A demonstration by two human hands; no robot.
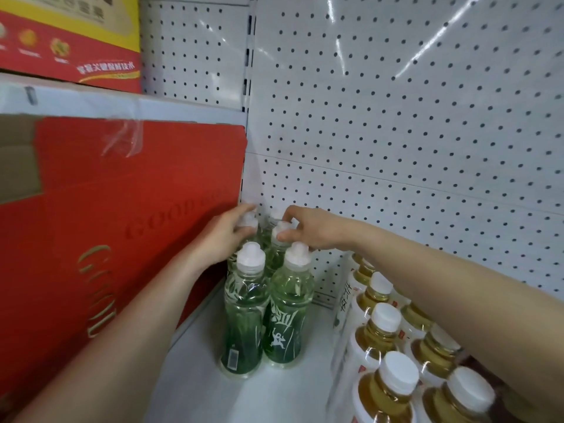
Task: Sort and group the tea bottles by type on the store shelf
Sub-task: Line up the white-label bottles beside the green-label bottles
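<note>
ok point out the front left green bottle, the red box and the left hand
front left green bottle (pixel 244 319): head view, on its clear green body below the cap
red box (pixel 122 193): head view, on its broad red side panel
left hand (pixel 224 236): head view, on the back of the hand

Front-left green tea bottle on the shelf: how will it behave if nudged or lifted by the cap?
The front-left green bottle looks full, so probably heavy for its size. It is tall with a pinched waist and small base, so a push up high may tip it into its neighbour. The glossy wrap looks slippery; the ridged cap likely offers a surer hold.
</note>
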